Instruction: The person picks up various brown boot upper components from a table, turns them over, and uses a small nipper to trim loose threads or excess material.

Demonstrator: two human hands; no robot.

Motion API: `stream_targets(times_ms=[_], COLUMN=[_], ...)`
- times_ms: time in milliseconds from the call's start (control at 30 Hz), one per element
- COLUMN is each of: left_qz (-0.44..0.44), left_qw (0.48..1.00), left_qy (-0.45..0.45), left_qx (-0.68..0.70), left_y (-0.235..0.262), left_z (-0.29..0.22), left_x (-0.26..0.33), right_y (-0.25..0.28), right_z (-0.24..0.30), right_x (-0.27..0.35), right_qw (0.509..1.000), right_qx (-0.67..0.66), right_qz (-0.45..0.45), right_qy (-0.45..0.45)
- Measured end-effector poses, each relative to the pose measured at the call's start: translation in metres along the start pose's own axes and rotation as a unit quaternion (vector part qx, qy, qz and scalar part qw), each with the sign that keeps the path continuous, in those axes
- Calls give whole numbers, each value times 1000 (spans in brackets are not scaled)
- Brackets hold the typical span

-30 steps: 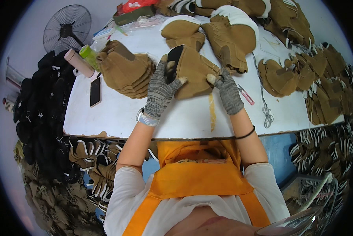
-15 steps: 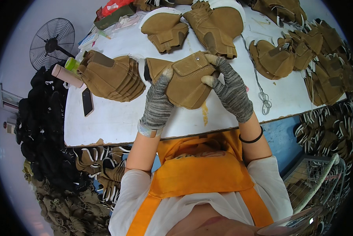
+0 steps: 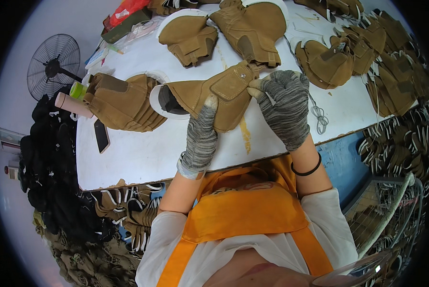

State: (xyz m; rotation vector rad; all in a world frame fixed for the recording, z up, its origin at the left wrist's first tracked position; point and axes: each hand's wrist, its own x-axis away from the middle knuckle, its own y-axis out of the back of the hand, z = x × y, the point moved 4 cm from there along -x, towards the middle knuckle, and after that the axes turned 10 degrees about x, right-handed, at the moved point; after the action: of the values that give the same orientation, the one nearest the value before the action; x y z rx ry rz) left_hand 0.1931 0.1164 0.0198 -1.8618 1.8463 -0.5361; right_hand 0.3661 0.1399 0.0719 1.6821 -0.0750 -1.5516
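Note:
A brown suede boot upper (image 3: 231,98) with a stitched strap and a metal snap is held up over the white table. Its dark-lined opening with a white edge points to the left. My left hand (image 3: 202,134), in a grey knit glove, grips its lower edge with the thumb on top. My right hand (image 3: 286,107), gloved alike, is closed with its fingertips pinching the upper's right edge just below the snap. A small pale sliver shows between the right hand's fingers; I cannot make out what it is.
Left of my hands stands a stack of brown uppers (image 3: 123,103), with a phone (image 3: 101,136), a pink bottle (image 3: 73,104) and a fan (image 3: 54,68) beyond. Two more uppers (image 3: 188,40) lie ahead. Piled uppers (image 3: 327,62) and a grey cord (image 3: 320,119) are at the right.
The boot upper has turned, so its lined opening shows more at the left. My right hand has curled closed at its edge, and my left hand has shifted slightly lower.

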Motion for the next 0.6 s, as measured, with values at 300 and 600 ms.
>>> stream_targets(times_ms=[300,600], left_qz=[11,-53], left_qw=[995,997], left_qy=[-4,4], left_qx=[-100,49], left_y=[10,9], left_z=[8,-5], left_x=[0,-3], right_y=[-21,-28], right_z=[-9,-61], right_x=[15,40], right_qw=[987,917], right_qx=[-136,-301], right_qz=[57,128], right_qy=[-59,-230])
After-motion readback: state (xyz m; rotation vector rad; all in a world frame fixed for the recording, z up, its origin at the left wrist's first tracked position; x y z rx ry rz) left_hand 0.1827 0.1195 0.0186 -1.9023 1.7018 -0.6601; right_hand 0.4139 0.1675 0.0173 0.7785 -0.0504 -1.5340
